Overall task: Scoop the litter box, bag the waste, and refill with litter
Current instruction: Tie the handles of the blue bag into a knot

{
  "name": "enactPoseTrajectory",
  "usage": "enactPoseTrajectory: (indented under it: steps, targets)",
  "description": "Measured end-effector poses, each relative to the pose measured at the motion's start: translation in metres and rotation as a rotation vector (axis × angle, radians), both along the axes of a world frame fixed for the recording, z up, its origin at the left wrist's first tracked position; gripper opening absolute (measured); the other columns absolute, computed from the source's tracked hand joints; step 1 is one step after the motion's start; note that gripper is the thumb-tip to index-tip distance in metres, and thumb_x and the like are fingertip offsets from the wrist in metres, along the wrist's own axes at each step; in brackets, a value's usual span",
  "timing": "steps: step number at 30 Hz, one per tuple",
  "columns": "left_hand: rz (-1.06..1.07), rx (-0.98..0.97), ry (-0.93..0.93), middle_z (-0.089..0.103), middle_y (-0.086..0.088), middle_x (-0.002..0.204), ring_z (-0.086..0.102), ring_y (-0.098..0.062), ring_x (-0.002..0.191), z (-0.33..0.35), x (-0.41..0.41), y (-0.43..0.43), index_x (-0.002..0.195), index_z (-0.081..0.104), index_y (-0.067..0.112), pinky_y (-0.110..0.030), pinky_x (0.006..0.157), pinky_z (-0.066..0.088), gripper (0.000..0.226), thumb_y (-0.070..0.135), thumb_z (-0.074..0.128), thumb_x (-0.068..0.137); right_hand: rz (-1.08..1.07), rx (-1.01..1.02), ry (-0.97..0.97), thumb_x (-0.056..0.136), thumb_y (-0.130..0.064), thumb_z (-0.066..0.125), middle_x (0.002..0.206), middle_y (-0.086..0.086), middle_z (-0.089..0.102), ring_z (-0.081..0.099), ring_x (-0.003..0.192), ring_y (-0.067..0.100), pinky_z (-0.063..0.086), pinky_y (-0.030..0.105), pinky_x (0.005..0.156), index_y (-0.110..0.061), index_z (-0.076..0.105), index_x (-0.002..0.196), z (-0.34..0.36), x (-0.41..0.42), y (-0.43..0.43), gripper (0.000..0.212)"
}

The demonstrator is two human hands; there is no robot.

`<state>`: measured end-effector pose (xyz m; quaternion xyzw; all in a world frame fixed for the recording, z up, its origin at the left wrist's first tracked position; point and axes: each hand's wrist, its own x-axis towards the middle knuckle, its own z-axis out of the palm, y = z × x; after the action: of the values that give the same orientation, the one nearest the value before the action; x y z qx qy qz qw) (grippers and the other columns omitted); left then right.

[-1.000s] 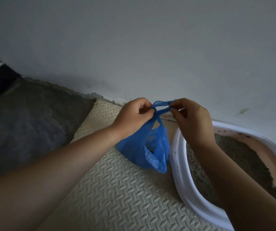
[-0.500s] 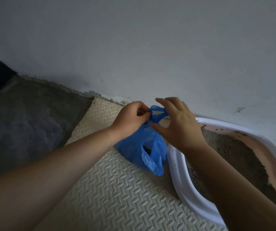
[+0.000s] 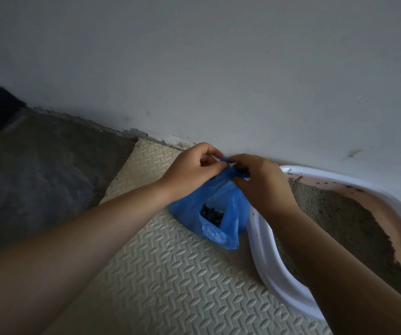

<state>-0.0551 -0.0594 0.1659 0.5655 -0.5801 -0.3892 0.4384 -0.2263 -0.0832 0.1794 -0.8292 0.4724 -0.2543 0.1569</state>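
So the blue bag [image 3: 210, 209] is sitting on the foam mat [image 3: 165, 281], just beside the litter box [image 3: 264, 262] on its left and touching, or nearly touching, the white rim. Makes sense to park it there: short trip for the scooped stuff, and the mat takes the weight so both hands are free for the top.

The left hand [image 3: 192, 171] and the right hand [image 3: 263, 187] meet right above the bag, on the wall [image 3: 218, 68] side of the box. The fingers [image 3: 208, 163] on both are curled in and pinching the gathered handles. Neither hand is open. It looks to me like the tie-off step, with the handles pulled together into a twisted neck.

Orientation: the bag stands roughly upright, with its long axis running from the fat bottom on the mat up to the bunched neck between the hands. It leans a bit toward the wall. One side gap faces the camera and you can see dark clumps [image 3: 211, 213] inside, so it isn't sealed yet.

The litter [image 3: 339, 228] in the box is heaped against one side with bare pink bottom showing, so my guess is the refill hasn't happened.
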Motion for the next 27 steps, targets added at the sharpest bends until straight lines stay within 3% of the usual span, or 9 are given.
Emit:
enactPoseTrajectory:
  steps: [4, 8, 14, 21, 27]
  targets:
    - [-0.076, -0.054, -0.190, 0.059, 0.013, 0.104, 0.061, -0.004, 0.085, -0.004, 0.002, 0.006, 0.117, 0.046, 0.028, -0.019, 0.073, 0.049, 0.058, 0.034, 0.081, 0.071, -0.040, 0.096, -0.074, 0.079, -0.006, 0.069, 0.093, -0.004, 0.072, 0.066, 0.083, 0.011, 0.053, 0.028, 0.080, -0.020, 0.070, 0.110, 0.001, -0.002, -0.001, 0.034]
    - [-0.054, -0.196, -0.442, 0.055, 0.012, 0.097, 0.059, -0.009, 0.078, -0.016, 0.005, 0.008, 0.102, 0.041, 0.026, -0.025, 0.061, 0.045, 0.040, 0.019, 0.073, 0.078, -0.052, 0.149, -0.118, 0.078, -0.006, 0.072, 0.084, -0.008, 0.070, 0.065, 0.076, 0.007, 0.052, 0.021, 0.074, -0.018, 0.069, 0.105, 0.002, -0.003, -0.003, 0.029]
    - [-0.027, -0.366, -0.469, 0.056, 0.006, 0.096, 0.058, -0.011, 0.089, -0.026, 0.009, 0.000, 0.078, 0.052, 0.025, -0.033, 0.071, 0.047, 0.022, 0.007, 0.065, 0.080, -0.043, 0.285, -0.171, 0.077, -0.006, 0.075, 0.081, -0.007, 0.069, 0.064, 0.073, 0.003, 0.052, 0.020, 0.071, -0.015, 0.064, 0.099, 0.006, -0.004, -0.006, 0.027]
    - [0.053, -0.353, -0.397, 0.063, 0.010, 0.102, 0.060, -0.004, 0.095, -0.035, 0.009, -0.004, 0.091, 0.074, 0.021, -0.026, 0.083, 0.048, 0.011, 0.016, 0.069, 0.083, -0.085, 0.417, -0.287, 0.075, -0.005, 0.077, 0.076, -0.010, 0.070, 0.065, 0.065, -0.002, 0.053, 0.015, 0.062, -0.024, 0.059, 0.091, 0.007, -0.008, -0.011, 0.030]
    - [0.008, -0.245, -0.325, 0.061, 0.012, 0.114, 0.054, 0.001, 0.105, -0.035, -0.003, 0.002, 0.103, 0.074, 0.023, -0.013, 0.090, 0.041, 0.025, 0.033, 0.073, 0.081, -0.109, 0.481, -0.370, 0.078, -0.005, 0.075, 0.081, -0.003, 0.073, 0.070, 0.075, 0.009, 0.057, 0.027, 0.071, -0.022, 0.060, 0.093, 0.007, -0.010, -0.013, 0.027]
